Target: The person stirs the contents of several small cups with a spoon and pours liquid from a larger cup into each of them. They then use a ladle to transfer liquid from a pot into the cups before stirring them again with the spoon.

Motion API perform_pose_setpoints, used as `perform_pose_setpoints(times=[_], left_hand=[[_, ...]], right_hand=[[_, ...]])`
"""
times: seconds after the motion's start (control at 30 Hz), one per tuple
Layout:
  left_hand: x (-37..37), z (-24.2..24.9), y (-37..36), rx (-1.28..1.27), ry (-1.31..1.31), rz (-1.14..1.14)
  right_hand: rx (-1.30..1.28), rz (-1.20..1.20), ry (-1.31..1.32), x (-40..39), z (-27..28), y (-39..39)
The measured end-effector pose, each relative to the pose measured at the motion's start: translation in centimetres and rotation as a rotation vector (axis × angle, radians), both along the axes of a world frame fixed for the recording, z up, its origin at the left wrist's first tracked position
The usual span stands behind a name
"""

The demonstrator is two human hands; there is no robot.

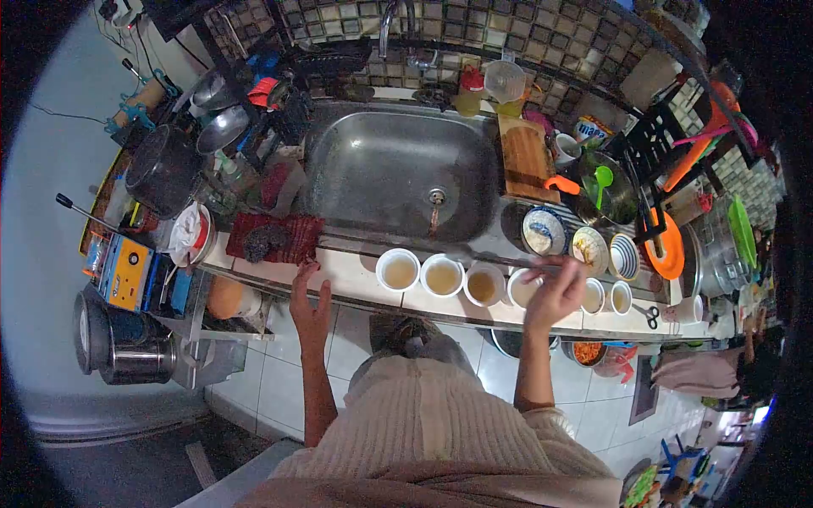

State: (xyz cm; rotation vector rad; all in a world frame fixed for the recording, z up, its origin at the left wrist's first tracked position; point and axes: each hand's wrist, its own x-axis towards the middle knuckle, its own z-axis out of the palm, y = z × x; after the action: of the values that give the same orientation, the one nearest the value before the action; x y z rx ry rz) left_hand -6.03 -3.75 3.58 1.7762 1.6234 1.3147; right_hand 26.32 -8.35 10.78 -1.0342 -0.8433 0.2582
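My right hand (pixel 555 292) is closed around the handle of a long metal spoon (pixel 500 261), which points left above a row of white cups. Pale yellowish liquid fills the cups, among them a left one (pixel 398 270), a middle one (pixel 443 277) and a darker-looking one (pixel 486 284). Part of another cup (pixel 524 289) shows beside my right fingers. My left hand (pixel 311 296) rests at the counter's front edge with fingers apart, holding nothing. Just beyond it lies a dark red cloth (pixel 296 240) with a dark scrubber (pixel 265 243) on it.
Behind the cups is a steel sink (pixel 398 161) under a faucet (pixel 398 30). Bowls (pixel 544 230), a cutting board (pixel 529 161), a pot with a green ladle (pixel 603 179) and scissors (pixel 649 315) stand to the right. A dark pot (pixel 161 169) and a yellow box (pixel 129 273) are left.
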Motion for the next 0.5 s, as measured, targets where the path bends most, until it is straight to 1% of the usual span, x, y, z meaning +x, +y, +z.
perform_pose_setpoints(times=[0.07, 0.1, 0.17, 0.23, 0.33, 0.5], left_hand=[[-0.2, -0.2, 0.1, 0.013, -0.020, -0.006], [-0.3, -0.3, 0.2, 0.003, -0.005, 0.007], [-0.2, -0.4, 0.4, -0.010, 0.009, 0.014], [-0.1, -0.4, 0.6, -0.041, 0.004, 0.011], [0.6, 0.2, 1.0, -0.037, -0.004, -0.019], [1.2, -0.4, 1.4, -0.014, -0.046, -0.039]], right_hand=[[0.001, -0.108, 0.094, 1.3, 0.6, -0.7], [-0.002, -0.113, 0.091, 1.8, 0.5, -0.9], [-0.133, -0.187, 0.028, 2.9, -0.1, -1.5], [-0.147, -0.164, 0.054, 3.2, -1.3, -1.6], [-0.230, -0.098, 0.023, 3.1, -2.8, -1.5], [-0.285, -0.087, 0.018, 3.4, -4.7, -0.9]])
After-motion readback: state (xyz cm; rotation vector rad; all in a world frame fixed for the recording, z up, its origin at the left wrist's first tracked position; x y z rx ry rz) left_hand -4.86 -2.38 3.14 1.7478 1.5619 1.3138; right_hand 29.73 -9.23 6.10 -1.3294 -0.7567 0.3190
